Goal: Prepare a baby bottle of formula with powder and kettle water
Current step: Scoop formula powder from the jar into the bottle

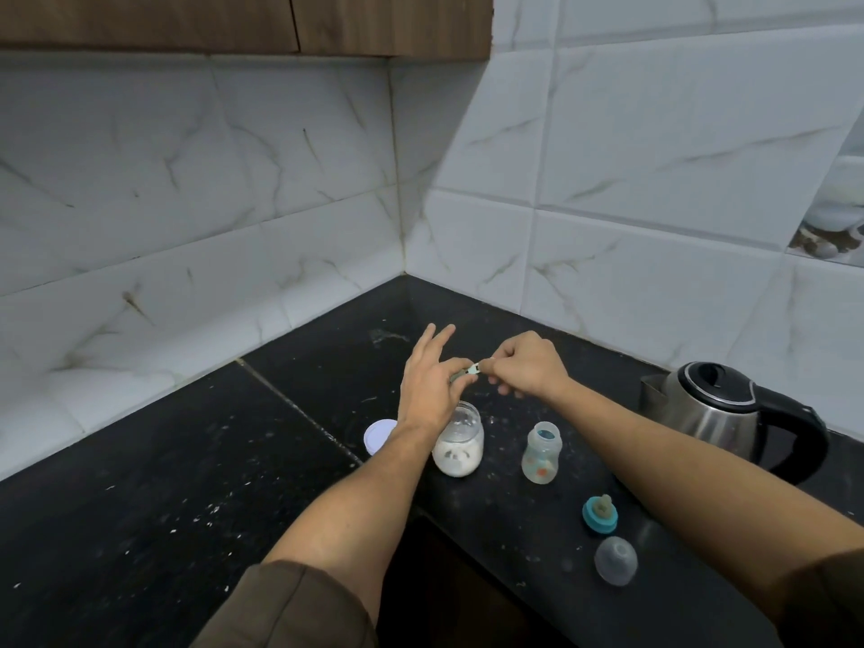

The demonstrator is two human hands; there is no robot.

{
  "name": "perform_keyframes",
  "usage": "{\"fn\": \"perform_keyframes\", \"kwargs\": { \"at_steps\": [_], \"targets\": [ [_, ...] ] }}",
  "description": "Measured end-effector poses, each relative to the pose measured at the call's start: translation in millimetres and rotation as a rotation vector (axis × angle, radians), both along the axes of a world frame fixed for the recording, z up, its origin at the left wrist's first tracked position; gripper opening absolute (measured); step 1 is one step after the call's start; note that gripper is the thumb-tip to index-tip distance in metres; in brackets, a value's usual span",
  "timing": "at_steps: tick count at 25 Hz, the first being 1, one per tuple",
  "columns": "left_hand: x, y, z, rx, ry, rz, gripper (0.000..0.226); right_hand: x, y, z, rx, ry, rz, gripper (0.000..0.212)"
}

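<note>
A glass jar (459,449) with white powder in its lower half stands open on the black counter (187,484). Just above its mouth both hands meet on a small scoop (467,370). My left hand (430,383) pinches one end with two fingers stretched out, and my right hand (526,364) grips the other end. The open baby bottle (541,453) stands upright to the right of the jar, its inside not clear to see. Its blue ring with the teat (601,513) and a clear cap (616,560) lie nearer to me.
A steel kettle (720,409) with a black handle stands at the right by the tiled wall. The jar's white lid (378,436) lies left of the jar, partly behind my left wrist. White specks dot the counter. The counter's inner edge runs below my forearms.
</note>
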State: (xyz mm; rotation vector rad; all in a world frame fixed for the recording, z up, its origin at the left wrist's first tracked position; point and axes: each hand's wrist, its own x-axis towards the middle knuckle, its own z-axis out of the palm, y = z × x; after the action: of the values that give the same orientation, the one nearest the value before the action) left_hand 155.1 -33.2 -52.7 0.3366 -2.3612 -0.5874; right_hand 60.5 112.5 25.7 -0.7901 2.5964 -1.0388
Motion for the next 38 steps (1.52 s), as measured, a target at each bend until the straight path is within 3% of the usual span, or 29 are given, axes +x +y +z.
{"fn": "perform_keyframes", "kwargs": {
  "at_steps": [2, 5, 7, 9, 14, 20, 27, 32, 38],
  "targets": [
    [6, -9, -3, 0.014, -0.053, 0.004, 0.021, 3, -9, -4, 0.032, -0.019, 0.022, 0.021],
    [17, -16, -8, -0.002, -0.185, 0.021, 0.054, 5, -20, -11, 0.142, 0.056, 0.051, 0.020],
    [27, -24, -14, 0.044, -0.213, 0.057, 0.064, 8, -27, -20, 0.270, 0.124, 0.100, 0.027],
    [36, -34, -22, 0.111, -0.211, 0.105, 0.062, 13, -34, -31, 0.374, 0.165, 0.157, 0.031],
    [45, -50, -26, 0.168, -0.202, 0.163, 0.054, 25, -49, -50, 0.521, 0.181, 0.210, 0.010],
    [44, -55, -31, 0.181, -0.277, 0.149, 0.057, 29, -57, -70, 0.606, 0.160, 0.170, 0.022],
    [32, -53, -19, 0.184, -0.287, 0.149, 0.056, 21, -52, -64, 0.544, 0.125, 0.163, 0.019],
    [14, -38, -4, 0.167, -0.239, 0.127, 0.053, 4, -33, -35, 0.335, 0.164, 0.085, 0.019],
    [-36, 28, 21, 0.219, -0.207, -0.051, 0.051, -25, 28, -1, 0.096, 0.251, -0.122, 0.016]
  ]
}}
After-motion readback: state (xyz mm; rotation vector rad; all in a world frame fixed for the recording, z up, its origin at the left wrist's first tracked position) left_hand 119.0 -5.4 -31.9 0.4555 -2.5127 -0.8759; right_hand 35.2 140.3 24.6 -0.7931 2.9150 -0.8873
